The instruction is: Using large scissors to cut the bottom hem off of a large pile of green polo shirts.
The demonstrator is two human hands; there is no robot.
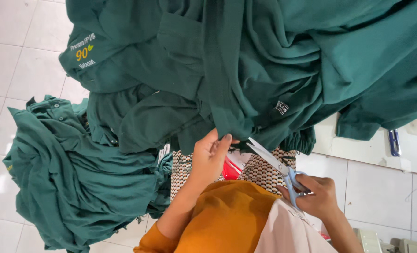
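Observation:
A big heap of dark green garments [264,61] fills the upper part of the head view. My left hand [209,157] pinches the lower edge of a green strip of that cloth between thumb and fingers. My right hand [317,197] grips blue-handled scissors [274,164], whose blades are open and point up-left at the cloth edge just right of my left hand. Below lie my orange sleeve [227,220] and patterned cloth on my lap [264,173].
A second pile of green garments [72,173] lies on the white tiled floor [16,56] at the left. A blue pen-like object [394,142] rests on a white surface at the right. A pale machine corner [386,243] shows at bottom right.

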